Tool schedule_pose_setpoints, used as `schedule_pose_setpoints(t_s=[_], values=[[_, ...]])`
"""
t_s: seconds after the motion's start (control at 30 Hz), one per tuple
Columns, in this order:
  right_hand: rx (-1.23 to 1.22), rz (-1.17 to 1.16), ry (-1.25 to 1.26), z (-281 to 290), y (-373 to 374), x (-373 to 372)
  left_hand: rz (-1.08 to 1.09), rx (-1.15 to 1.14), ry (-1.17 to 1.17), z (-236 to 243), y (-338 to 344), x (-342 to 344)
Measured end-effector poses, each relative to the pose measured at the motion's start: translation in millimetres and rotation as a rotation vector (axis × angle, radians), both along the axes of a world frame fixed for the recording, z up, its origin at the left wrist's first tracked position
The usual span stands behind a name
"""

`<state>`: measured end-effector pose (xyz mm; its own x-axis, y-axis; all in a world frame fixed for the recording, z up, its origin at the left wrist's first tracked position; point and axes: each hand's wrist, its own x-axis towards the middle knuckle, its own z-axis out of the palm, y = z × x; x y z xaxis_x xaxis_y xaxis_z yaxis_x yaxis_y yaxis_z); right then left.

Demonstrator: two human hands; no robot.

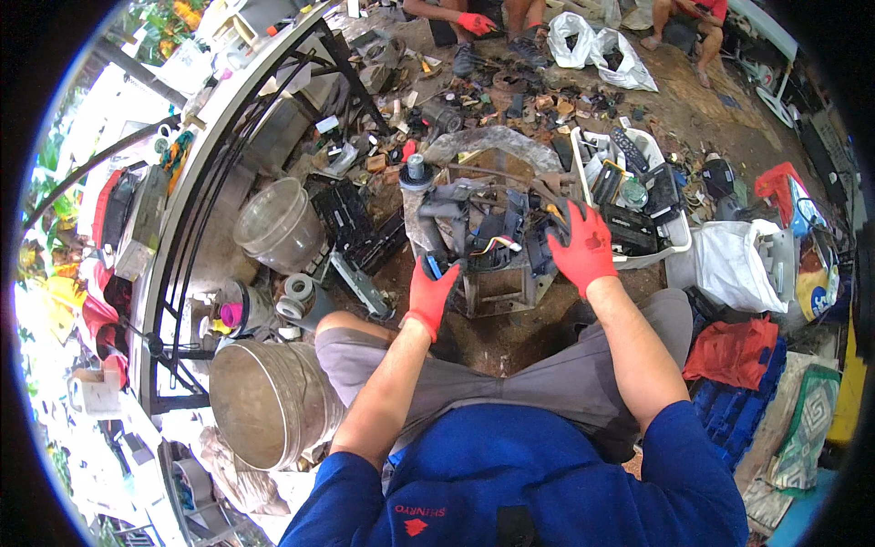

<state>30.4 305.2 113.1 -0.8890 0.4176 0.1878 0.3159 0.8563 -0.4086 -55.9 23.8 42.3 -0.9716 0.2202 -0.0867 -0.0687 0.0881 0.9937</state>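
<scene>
Both my hands wear red gloves, over a cluster of dark scrap parts (492, 223) in front of my knees. My left hand (431, 296) is closed, fingers and thumb around a narrow blue-and-black piece (435, 266) that is mostly hidden. My right hand (583, 248) has its fingers spread at the cluster's right side, with nothing visibly gripped. Past its fingertips lies a dark, rusty metal piece (551, 187). White and coloured wires (499, 243) lie among the parts, above a metal frame (501, 287). A grey cylinder with a metal top (416, 173) stands at the left.
A white bin (679, 242) of black devices sits to the right, beside a white sack (743, 264). To the left are a clear bucket (287, 223), a large dirty bucket (264, 406) and a metal-framed table (169, 319). Other people sit beyond scattered scrap; one wears red gloves (476, 23).
</scene>
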Motion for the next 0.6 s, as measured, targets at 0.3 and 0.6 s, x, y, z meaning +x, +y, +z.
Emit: schedule_pose_setpoints(t_s=[0.3,0.6], values=[[-0.129,0.349,0.006,-20,-40,6,-0.076,0.787,-0.606,8,-6,6],[-0.587,0.553,-0.111,-36,-53,9,-0.332,0.932,-0.532,-1,-12,11]])
